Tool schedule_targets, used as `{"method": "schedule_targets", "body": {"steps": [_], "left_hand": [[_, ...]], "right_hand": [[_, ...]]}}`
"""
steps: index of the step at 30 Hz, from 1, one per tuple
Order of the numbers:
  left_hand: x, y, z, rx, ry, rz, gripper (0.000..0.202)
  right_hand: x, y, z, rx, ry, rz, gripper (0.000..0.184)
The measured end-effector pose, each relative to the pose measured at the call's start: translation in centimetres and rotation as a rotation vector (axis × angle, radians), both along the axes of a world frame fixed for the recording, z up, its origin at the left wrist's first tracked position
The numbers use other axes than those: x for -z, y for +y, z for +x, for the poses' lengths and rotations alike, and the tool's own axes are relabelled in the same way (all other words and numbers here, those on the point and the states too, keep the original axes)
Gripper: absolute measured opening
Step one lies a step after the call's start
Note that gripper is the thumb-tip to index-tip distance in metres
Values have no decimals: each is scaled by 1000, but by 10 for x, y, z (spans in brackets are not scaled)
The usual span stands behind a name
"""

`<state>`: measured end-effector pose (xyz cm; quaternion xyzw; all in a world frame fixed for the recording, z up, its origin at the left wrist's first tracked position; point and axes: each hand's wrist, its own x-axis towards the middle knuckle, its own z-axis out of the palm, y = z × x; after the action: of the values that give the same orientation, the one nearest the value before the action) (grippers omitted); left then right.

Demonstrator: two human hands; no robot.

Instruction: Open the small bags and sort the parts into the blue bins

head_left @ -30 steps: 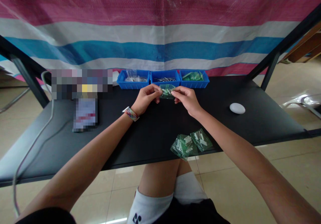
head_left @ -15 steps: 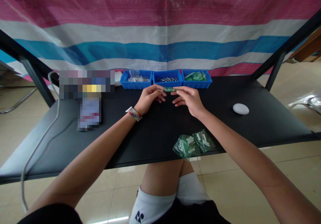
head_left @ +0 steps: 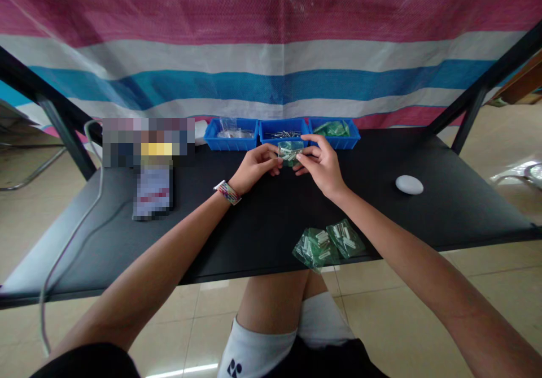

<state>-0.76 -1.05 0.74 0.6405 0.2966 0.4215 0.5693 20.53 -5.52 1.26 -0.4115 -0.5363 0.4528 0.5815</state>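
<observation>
A small green plastic bag (head_left: 289,152) with short silvery pieces inside is held up between my two hands, just in front of the blue bins. My left hand (head_left: 256,169) pinches its left side. On its right side, my right hand (head_left: 320,164) grips it with the thumb in front, the index finger raised over the top edge. Several similar filled green bags (head_left: 317,246) lie overlapped at the table's front edge, the rightmost bag (head_left: 345,238) beside the others.
Three blue bins line the back: the left bin (head_left: 231,146) has clear plastic, the middle bin (head_left: 267,142) metal pins, the right bin (head_left: 339,144) green bags. A white oval object (head_left: 409,185) lies right. A cable (head_left: 87,211) and blurred items (head_left: 152,180) are left.
The green bag has turned from nearly edge-on to facing me, showing the pieces in it. My right thumb has come down onto its front. The bags at the table's edge stay put.
</observation>
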Motion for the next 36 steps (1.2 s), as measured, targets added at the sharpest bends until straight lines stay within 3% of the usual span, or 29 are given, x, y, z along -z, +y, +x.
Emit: {"method": "schedule_targets", "body": {"steps": [2, 6, 12, 18, 26, 36], "left_hand": [[0, 0, 0, -3, 10, 10, 36], [-1, -1, 0, -23, -1, -21, 35], [0, 0, 0, -11, -41, -40, 34], [1, 2, -1, -28, -83, -32, 44], [0, -1, -1, -21, -67, -23, 31], [-1, -1, -2, -35, -74, -84, 32]], "right_hand": [[3, 2, 0, -25, 28, -42, 57], [6, 5, 1, -56, 35, -122, 40], [5, 5, 1, -7, -28, -89, 43], [6, 6, 4, 54, -113, -49, 33], [-3, 0, 2, -36, 33, -143, 36], [-1, -2, -3, 3, -36, 11, 42]]}}
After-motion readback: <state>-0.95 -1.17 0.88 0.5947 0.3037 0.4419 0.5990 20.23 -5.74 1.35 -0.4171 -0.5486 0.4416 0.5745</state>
